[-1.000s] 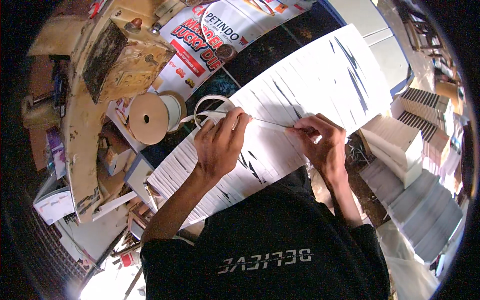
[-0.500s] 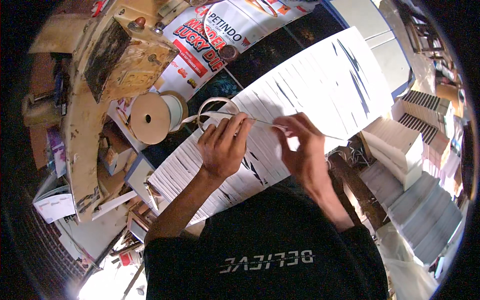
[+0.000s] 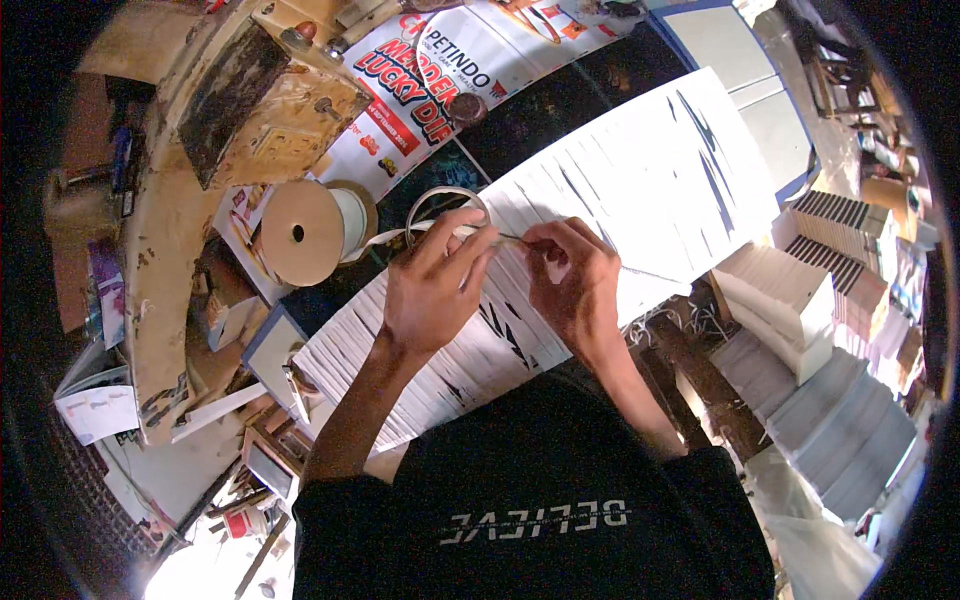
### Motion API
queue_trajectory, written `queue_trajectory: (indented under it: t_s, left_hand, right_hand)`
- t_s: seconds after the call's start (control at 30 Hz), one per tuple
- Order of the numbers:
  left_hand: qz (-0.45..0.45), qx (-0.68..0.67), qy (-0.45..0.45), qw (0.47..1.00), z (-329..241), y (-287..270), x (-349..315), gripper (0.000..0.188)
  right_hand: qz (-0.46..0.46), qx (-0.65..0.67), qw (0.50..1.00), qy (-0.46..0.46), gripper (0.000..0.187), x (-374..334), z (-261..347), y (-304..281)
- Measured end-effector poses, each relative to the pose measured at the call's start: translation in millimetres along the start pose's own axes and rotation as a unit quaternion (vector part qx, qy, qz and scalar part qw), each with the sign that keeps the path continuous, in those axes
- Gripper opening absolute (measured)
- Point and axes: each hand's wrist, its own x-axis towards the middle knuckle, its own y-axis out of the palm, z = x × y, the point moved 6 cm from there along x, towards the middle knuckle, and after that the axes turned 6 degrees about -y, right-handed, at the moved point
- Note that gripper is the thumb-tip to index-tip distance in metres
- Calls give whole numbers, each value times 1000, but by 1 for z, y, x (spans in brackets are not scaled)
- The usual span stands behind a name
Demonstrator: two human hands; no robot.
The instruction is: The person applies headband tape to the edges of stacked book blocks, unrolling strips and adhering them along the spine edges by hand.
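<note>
Ribbon (image 3: 383, 240), pale and narrow, is looping just above the centre of the frame, and I am gripping it between the fingers of my left hand (image 3: 432, 290). Thumb and forefinger of my right hand (image 3: 577, 295) are pinching a thin strand (image 3: 513, 238) that is bridging the gap between my hands; what it is made of, I cannot tell. Beneath both, a long row of white paper (image 3: 640, 190) is slanting from lower left to upper right. Leftward, the ribbon is leading to a tan-sided spool (image 3: 300, 232). Farther out, a printed banner (image 3: 440, 85) is lying at the upper middle, a worn yellowish block (image 3: 285, 120) is standing at upper left, and pale paper stacks (image 3: 775, 285) are standing at right.
</note>
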Motion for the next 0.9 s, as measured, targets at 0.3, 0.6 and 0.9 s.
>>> queue_trajectory:
  t_s: [0.3,0.6,0.9]
  left_hand:
    - [-19,26,-37,999,-10,5,-1,19]
    - [-40,70,-130,988,-22,1,-21,9]
    - [-91,-65,-200,974,-46,-67,-89,17]
  right_hand:
    - [-48,5,999,26,11,-5,-2,5]
    - [-64,-16,998,8,10,-4,-5,12]
    - [-4,91,995,38,29,-13,13,-51]
